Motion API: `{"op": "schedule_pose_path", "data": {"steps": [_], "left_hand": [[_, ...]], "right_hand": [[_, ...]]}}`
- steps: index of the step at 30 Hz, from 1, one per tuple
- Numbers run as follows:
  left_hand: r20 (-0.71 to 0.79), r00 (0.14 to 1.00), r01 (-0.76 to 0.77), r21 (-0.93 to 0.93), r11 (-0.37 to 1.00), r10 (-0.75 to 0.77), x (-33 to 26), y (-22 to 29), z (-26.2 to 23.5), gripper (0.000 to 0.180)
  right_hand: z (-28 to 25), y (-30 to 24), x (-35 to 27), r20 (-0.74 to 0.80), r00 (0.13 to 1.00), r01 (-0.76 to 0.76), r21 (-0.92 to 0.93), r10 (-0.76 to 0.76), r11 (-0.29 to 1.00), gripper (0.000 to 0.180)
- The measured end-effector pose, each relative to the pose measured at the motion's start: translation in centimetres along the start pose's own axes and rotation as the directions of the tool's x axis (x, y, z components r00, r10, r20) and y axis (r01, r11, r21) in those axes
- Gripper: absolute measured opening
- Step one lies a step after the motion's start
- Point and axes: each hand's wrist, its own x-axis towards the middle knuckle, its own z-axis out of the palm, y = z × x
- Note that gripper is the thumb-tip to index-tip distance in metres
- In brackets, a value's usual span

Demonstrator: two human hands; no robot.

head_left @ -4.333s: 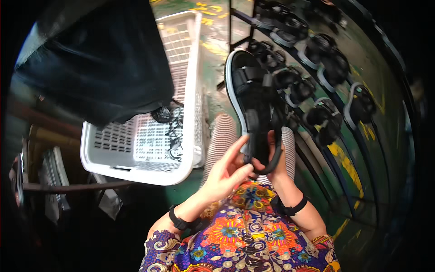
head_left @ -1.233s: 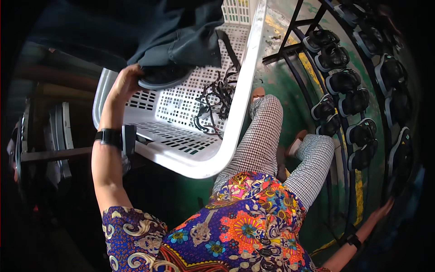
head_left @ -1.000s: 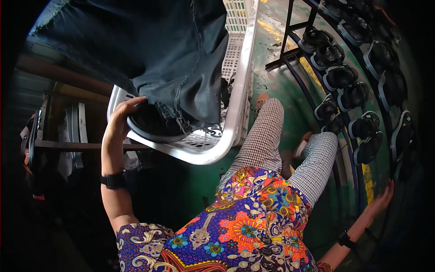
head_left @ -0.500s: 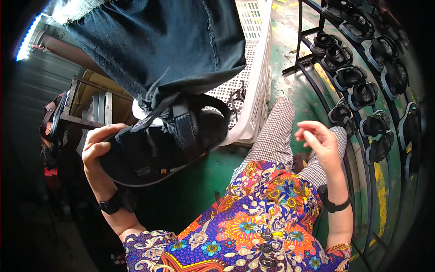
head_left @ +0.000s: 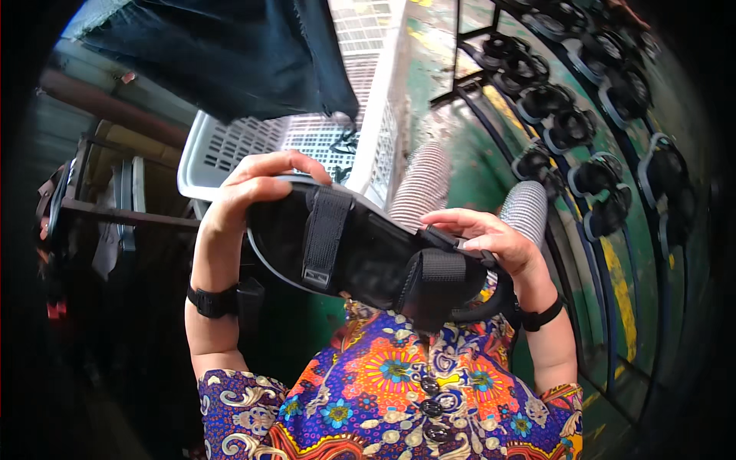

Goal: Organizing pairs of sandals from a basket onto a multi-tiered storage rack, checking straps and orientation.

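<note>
A black sandal (head_left: 372, 253) with wide webbing straps and a grey-edged sole lies sideways between my two hands, in front of my patterned top. My left hand (head_left: 257, 184) grips its left end, thumb and fingers over the sole's edge. At the opposite end, beside the heel straps, my right hand (head_left: 491, 241) has its fingers and thumb closed on a strap. Beyond the sandal, a dark cloth (head_left: 230, 57) hangs over a white plastic basket (head_left: 192, 165).
Black metal racks (head_left: 621, 284) holding several rows of black sandals (head_left: 590, 180) stand to the right. On the left is a dark metal frame (head_left: 130, 211) with sheets in it. Thin black pieces (head_left: 345, 142) lie in the basket.
The sandal has come away from the cloth, moved right and nearer to me, and turned so its straps face up. My right hand, free before, now holds its heel end.
</note>
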Motion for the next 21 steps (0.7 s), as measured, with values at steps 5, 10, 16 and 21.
{"op": "schedule_pose_path", "data": {"steps": [5,10,16,21], "left_hand": [[0.324,0.939,-0.105,-0.054,0.993,0.117,9.9,-5.4,2.3,0.030],[0.105,0.953,-0.301,0.216,0.929,0.284,14.7,-10.0,10.4,0.038],[0.644,0.536,-0.820,0.243,0.519,0.545,11.7,-8.6,16.8,0.075],[0.587,0.483,-0.869,0.232,0.437,0.650,11.6,-11.4,18.8,0.047]], "right_hand": [[3.2,-0.6,-7.1,-0.419,0.895,0.044,0.429,0.155,0.902,0.052],[2.0,3.6,-8.4,-0.600,0.800,0.100,0.145,0.007,0.984,0.039],[-0.5,7.7,-10.9,-0.829,0.559,0.141,0.066,-0.024,0.988,0.044],[-0.2,8.0,-11.7,-0.869,0.495,0.012,0.017,0.009,1.000,0.034]]}}
